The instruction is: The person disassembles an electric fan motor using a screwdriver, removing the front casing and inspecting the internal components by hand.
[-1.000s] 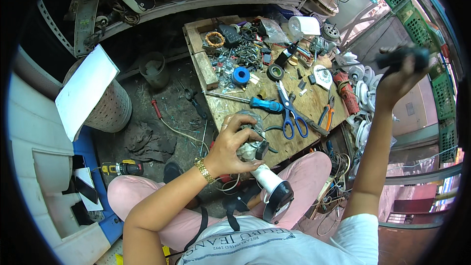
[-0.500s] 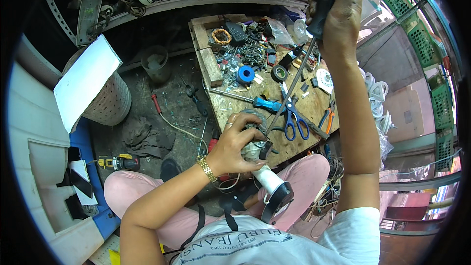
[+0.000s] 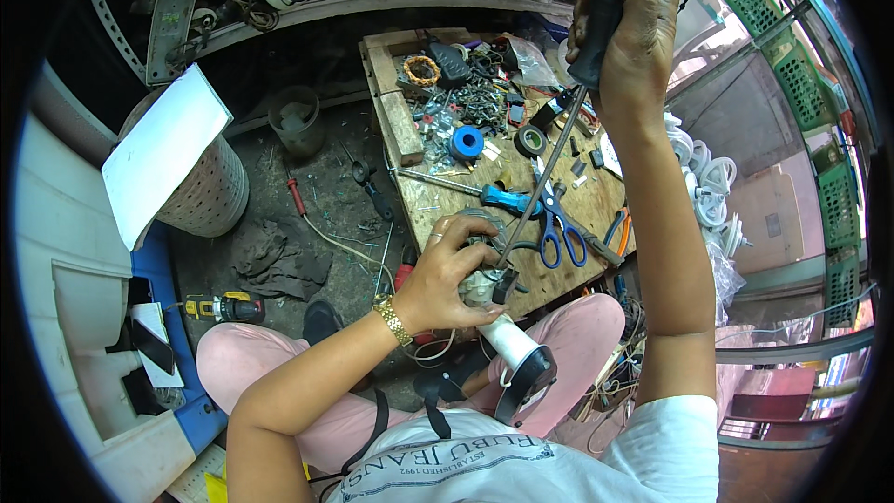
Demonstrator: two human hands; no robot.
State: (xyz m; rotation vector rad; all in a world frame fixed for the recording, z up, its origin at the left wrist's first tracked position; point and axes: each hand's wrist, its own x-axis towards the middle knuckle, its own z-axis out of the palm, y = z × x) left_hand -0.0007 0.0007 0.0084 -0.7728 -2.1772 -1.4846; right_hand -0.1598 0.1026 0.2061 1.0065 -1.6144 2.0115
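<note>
My right hand [image 3: 629,42] is raised at the upper right, its fingers wrapped round the black handle of a long screwdriver [image 3: 549,168]. The screwdriver's metal shaft slopes down and left, and its tip is at the near end of my left hand's work. My left hand [image 3: 458,270], with a ring and a gold watch, grips a motor-like unit [image 3: 480,287] over my lap. The fingers hide much of this unit. From it a white cylindrical neck [image 3: 508,340] runs down to a black end piece [image 3: 533,371] by my right thigh.
On the wooden bench [image 3: 410,196] lie blue-handled scissors [image 3: 563,237], orange pliers [image 3: 617,225], a blue tape roll [image 3: 466,142], a black tape roll [image 3: 530,140] and heaped screws [image 3: 480,98]. A yellow drill [image 3: 225,307], a soldering iron [image 3: 296,196] and a perforated basket [image 3: 209,191] are at left.
My right hand and the screwdriver handle have shifted slightly left and down, with the shaft's tip still at the unit. My left hand has kept its hold and place.
</note>
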